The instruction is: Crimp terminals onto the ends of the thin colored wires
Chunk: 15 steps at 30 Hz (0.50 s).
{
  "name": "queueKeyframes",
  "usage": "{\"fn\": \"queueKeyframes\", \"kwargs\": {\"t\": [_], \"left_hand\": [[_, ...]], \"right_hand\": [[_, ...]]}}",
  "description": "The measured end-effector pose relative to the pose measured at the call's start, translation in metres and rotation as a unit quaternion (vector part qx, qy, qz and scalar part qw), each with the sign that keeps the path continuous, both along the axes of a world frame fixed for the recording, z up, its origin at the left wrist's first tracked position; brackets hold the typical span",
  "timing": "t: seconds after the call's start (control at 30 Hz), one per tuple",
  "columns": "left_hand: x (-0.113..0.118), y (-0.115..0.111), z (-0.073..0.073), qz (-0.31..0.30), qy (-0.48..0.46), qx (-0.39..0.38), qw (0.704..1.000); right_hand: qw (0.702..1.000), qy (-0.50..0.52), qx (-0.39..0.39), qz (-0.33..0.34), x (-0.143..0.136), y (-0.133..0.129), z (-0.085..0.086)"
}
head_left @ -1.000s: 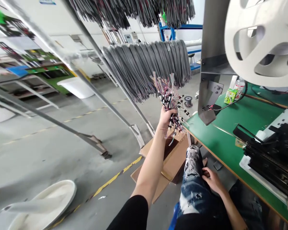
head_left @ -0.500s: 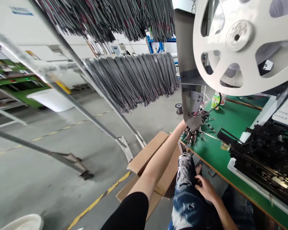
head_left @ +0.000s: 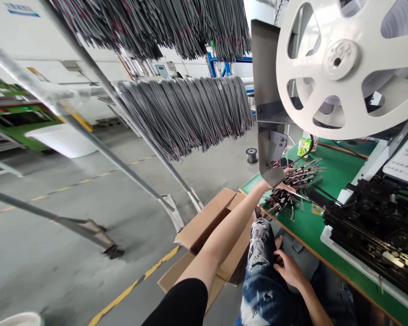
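The left hand [head_left: 287, 186] is among loose wires [head_left: 304, 175] on the green surface [head_left: 338, 159], its grip half hidden by a metal bracket [head_left: 270, 151], closed or not unclear; the right hand [head_left: 290, 268] rests beside a denim-clad leg [head_left: 261, 262], fingers slightly apart.

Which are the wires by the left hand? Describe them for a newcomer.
Find the green table below the big white reel. Near its left corner, by the left hand, thin wires fan out. Unlike the grey cables hanging nearby, these lie spread, dotted with black.
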<state>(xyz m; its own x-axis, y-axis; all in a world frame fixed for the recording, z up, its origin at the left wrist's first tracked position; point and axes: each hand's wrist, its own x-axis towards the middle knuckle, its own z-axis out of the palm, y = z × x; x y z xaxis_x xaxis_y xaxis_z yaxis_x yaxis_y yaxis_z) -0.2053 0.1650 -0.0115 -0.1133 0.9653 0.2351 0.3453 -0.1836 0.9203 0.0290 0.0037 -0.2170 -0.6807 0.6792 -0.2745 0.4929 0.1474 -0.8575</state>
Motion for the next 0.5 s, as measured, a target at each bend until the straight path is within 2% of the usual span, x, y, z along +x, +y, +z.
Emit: {"fn": "queueKeyframes", "kwargs": {"t": [0.1,0.23,0.37,0.43,0.5], "left_hand": [[0.018,-0.006,0.003,-0.128,0.010,-0.032,0.991],[0.050,-0.010,0.003,-0.254,-0.003,-0.057,0.966],[0.077,-0.011,0.007,-0.320,-0.039,-0.081,0.943],[0.078,-0.012,0.013,-0.332,-0.058,-0.099,0.936],[0.068,-0.016,0.020,-0.348,-0.049,-0.110,0.930]], "right_hand": [[1.000,0.000,0.008,0.005,0.001,0.002,0.000],[1.000,0.002,0.015,0.011,0.006,0.005,0.001],[1.000,-0.013,0.014,0.014,0.014,0.007,-0.005],[0.999,-0.023,0.013,0.018,0.019,0.008,-0.010],[0.999,-0.029,0.016,0.023,0.024,0.009,-0.014]]}}
